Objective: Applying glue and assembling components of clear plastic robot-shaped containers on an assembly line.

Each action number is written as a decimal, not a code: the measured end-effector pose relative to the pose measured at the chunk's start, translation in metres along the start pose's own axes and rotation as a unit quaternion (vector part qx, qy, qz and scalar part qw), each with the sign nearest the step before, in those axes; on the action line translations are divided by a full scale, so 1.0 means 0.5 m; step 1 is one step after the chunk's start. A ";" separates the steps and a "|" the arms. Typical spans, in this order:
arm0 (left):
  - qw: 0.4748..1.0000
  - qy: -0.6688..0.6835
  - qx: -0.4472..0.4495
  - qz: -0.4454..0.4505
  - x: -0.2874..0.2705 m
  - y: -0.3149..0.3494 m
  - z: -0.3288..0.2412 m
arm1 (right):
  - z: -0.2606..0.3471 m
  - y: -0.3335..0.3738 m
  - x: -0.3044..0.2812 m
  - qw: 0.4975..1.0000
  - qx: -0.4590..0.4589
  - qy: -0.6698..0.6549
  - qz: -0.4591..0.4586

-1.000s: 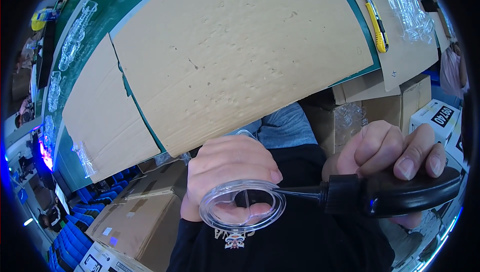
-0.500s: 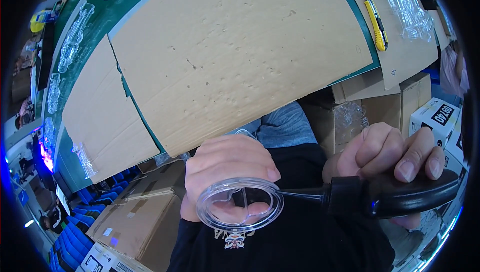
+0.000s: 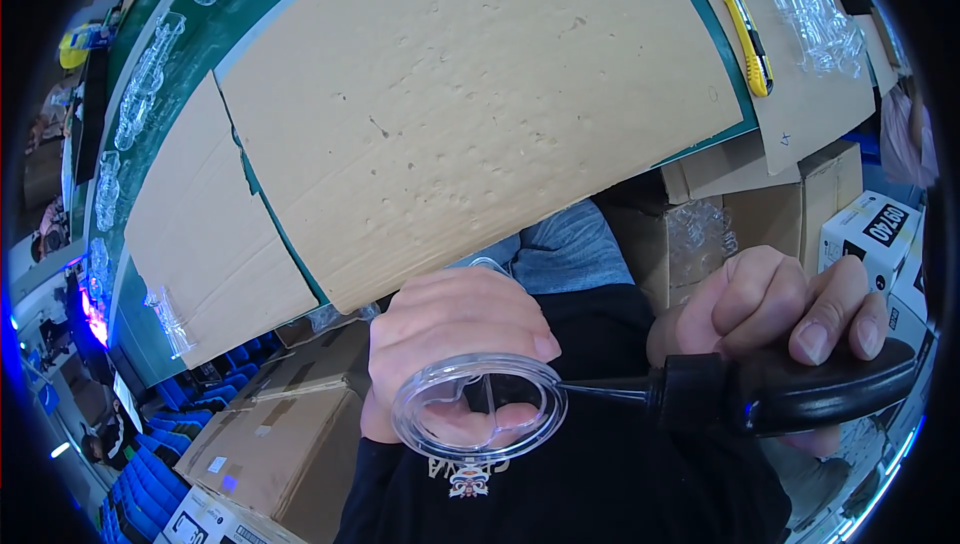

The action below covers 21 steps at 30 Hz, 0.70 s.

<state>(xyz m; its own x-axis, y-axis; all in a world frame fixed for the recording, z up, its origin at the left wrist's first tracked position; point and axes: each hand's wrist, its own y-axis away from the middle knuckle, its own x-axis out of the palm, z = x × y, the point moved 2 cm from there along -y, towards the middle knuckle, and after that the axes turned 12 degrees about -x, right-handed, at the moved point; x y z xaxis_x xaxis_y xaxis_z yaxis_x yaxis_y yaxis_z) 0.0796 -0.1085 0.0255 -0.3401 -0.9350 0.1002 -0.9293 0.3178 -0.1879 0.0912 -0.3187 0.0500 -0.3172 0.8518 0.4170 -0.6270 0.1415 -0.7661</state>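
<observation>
My left hand point(image 3: 455, 312) is closed around a clear plastic piece with a wide round rim point(image 3: 408, 426), held up in front of my dark shirt. Its fingers show through the transparent ring. On the right, my right hand point(image 3: 765, 299) grips a black, curved-handled tool point(image 3: 800, 394) that lies nearly level. From the tool's black collar a thin tapered tip point(image 3: 610, 391) points left and meets the right side of the rim. Whether the tip presses on the plastic I cannot tell. Parts of the right fingers are hidden behind the handle.
Dented cardboard sheets point(image 3: 480, 104) cover the green table ahead. A yellow utility knife point(image 3: 748, 44) lies at the far right beside clear plastic pieces point(image 3: 815, 19). More clear pieces point(image 3: 145, 84) line the left table edge. Cardboard boxes point(image 3: 270, 424) stand low at left, others point(image 3: 830, 184) at right.
</observation>
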 end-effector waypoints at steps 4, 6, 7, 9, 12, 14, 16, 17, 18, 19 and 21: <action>1.000 0.002 0.001 -0.001 0.000 -0.002 0.001 | -0.004 0.000 0.004 1.000 -0.006 0.005 -0.009; 1.000 0.001 0.002 0.000 0.000 -0.003 0.001 | -0.005 -0.001 0.005 1.000 0.007 0.006 -0.023; 1.000 0.001 0.003 0.001 0.000 -0.004 0.000 | -0.006 -0.002 0.006 0.999 0.013 0.006 -0.030; 1.000 0.001 0.007 0.002 0.001 -0.003 -0.001 | -0.009 -0.002 0.006 0.999 0.018 0.007 -0.035; 0.999 0.017 -0.029 -0.003 0.007 0.004 -0.001 | -0.014 0.004 0.002 0.999 0.001 0.004 -0.042; 0.999 0.024 -0.036 -0.004 0.010 0.004 -0.004 | -0.019 0.005 0.001 0.999 -0.008 0.004 -0.041; 0.999 0.022 -0.048 -0.002 0.014 0.004 -0.008 | -0.022 0.006 -0.001 0.999 -0.015 -0.008 -0.050; 0.998 0.021 -0.055 -0.002 0.017 0.004 -0.010 | -0.023 0.007 -0.002 0.998 -0.019 -0.014 -0.055; 0.998 0.020 -0.062 -0.001 0.020 0.002 -0.011 | -0.024 0.007 -0.003 0.998 -0.022 -0.020 -0.060; 0.998 0.021 -0.060 -0.003 0.020 0.001 -0.014 | -0.024 0.006 -0.001 0.998 -0.021 -0.021 -0.057; 0.998 0.005 -0.066 0.003 0.021 -0.002 -0.020 | -0.023 0.006 0.002 0.997 -0.019 -0.022 -0.074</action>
<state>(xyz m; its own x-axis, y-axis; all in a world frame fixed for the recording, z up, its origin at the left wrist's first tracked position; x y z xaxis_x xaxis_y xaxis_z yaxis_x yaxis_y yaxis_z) 0.0755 -0.1173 0.0364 -0.3469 -0.9316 0.1088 -0.9377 0.3424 -0.0584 0.0974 -0.3115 0.0425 -0.2544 0.7970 0.5478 -0.6427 0.2839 -0.7115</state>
